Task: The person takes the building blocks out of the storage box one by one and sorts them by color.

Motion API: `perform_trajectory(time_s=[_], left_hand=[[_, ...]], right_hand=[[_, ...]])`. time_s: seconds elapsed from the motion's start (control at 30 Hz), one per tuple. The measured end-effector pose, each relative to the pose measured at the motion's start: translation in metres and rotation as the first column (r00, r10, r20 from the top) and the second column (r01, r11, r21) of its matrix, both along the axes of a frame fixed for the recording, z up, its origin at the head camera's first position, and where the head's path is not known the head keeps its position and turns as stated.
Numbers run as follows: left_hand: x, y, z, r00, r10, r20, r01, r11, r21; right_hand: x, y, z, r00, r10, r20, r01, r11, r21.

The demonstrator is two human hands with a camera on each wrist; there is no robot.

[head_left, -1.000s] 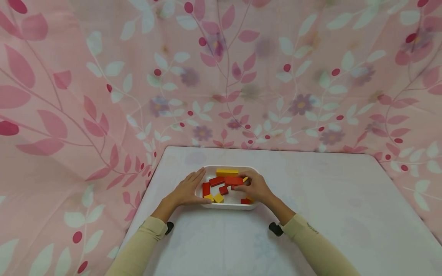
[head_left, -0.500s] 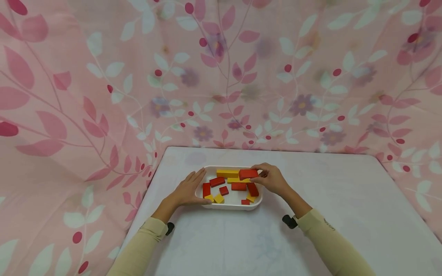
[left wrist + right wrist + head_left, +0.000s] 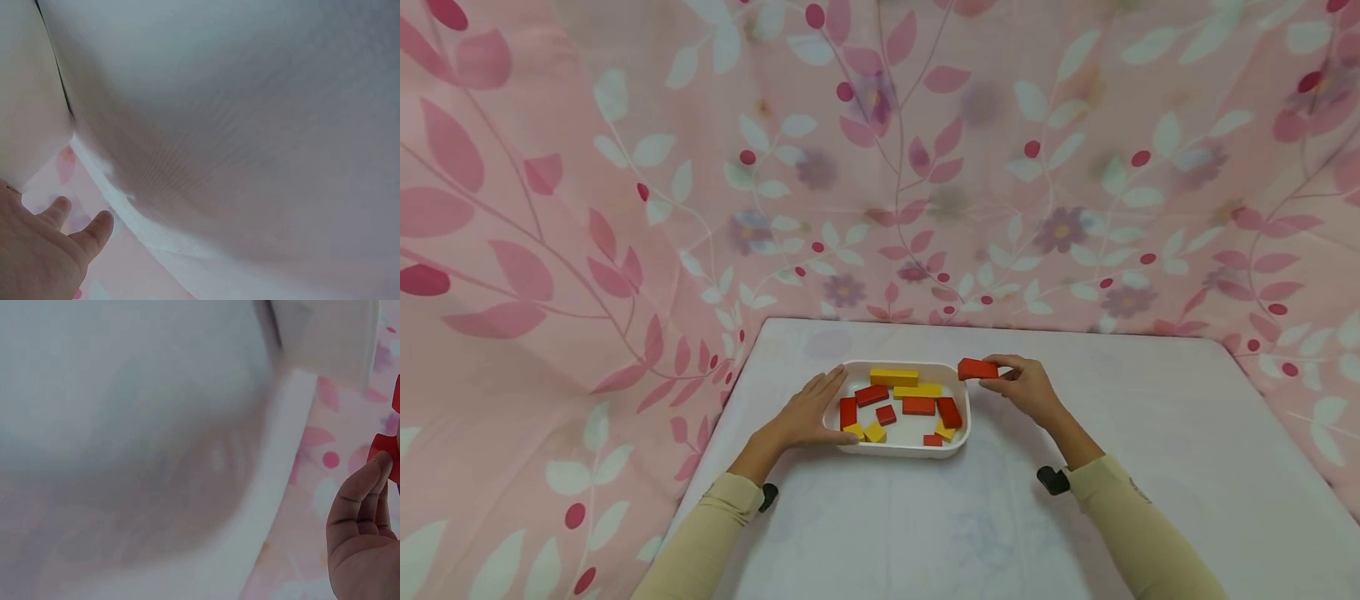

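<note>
White round-cornered tray (image 3: 898,451) at my left hand (image 3: 805,417), oblong red block (image 3: 977,369) in my right hand (image 3: 1028,389)

Pink cloth (image 3: 985,183) printed with leaves, berries and flowers hangs behind a white-covered table (image 3: 1112,450). On the table sits the tray. My left hand spans its left end, fingers straight, thumb over the front rim. My right hand pinches the oblong block between thumb and fingertips, raised by the tray's back right corner. Inside, a long yellow bar (image 3: 893,377) lies along the back wall, with a flatter yellow strip (image 3: 917,391) just in front, to the right. A shorter red brick (image 3: 919,406) lies before that strip, and a small red piece (image 3: 886,414) sits near the middle.
</note>
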State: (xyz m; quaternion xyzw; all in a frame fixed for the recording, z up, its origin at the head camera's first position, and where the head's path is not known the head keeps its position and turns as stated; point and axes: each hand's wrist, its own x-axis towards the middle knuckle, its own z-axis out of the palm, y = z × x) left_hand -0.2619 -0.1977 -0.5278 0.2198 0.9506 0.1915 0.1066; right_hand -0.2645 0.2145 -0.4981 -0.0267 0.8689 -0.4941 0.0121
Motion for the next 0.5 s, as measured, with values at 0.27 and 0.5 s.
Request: perform_trajectory(time_s=[0.27,0.5], left_hand=[[-0.002,0.001,0.002,1.000,-0.006,0.026,0.005,1.000,0.030],[-0.003,0.000,0.004,0.999,-0.020,0.028,0.018,0.999,0.044]], right_hand=[[-0.008,0.017,-0.013,0.992,-0.047,0.121,0.050,0.999,-0.015],[-0.016,0.026,-0.029,0.977,-0.044,0.207,0.054,0.998,-0.038]])
